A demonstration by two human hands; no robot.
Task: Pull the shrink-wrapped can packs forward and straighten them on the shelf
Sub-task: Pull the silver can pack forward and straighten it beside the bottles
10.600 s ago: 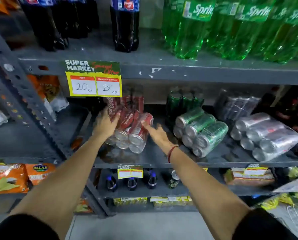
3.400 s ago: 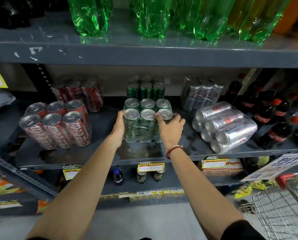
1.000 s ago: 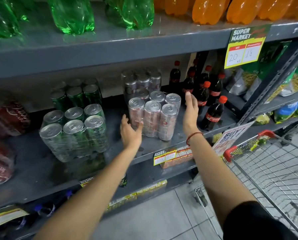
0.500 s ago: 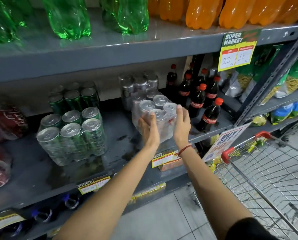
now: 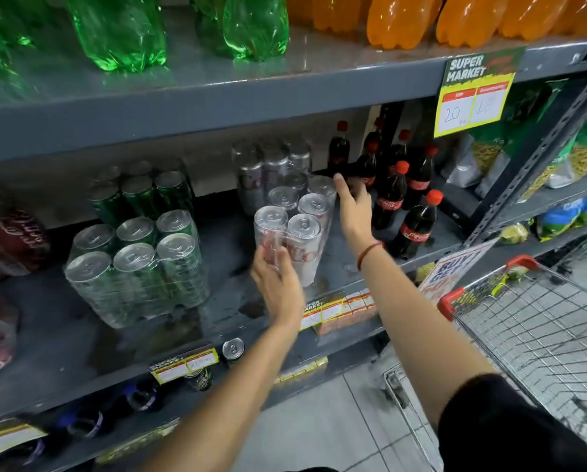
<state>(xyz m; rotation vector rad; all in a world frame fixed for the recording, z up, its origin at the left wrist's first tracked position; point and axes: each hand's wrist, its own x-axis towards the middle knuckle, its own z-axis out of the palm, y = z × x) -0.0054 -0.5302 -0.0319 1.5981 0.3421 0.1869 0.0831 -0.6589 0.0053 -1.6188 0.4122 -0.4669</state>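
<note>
silver can pack (image 5: 293, 229), shrink-wrapped and upright, stands near the front edge of the grey middle shelf (image 5: 63, 335), turned slightly askew to that edge. your left hand (image 5: 278, 284) lies against its front lower corner, fingers loosely spread and flat on the wrap, not closed round it. your right hand (image 5: 353, 206) is open at the pack's rear right corner, fingers extended, touching or just clear of the wrap; which of the two cannot be told. a second silver pack (image 5: 271, 165) stands behind, further back on the shelf. the green can pack (image 5: 135, 267) to the left is already forward and upright. the small cola bottles (image 5: 404, 202) stand close beside your right hand.

to square the pack well, press with flat palms on opposite corners and turn it until its front row lies parallel to the shelf edge. keep the push low on the cans, since the film will likely slip or stretch if pinched. mind the nearest bottle while your right wrist swings. the rear pack probably wants drawing forward afterwards.
</note>
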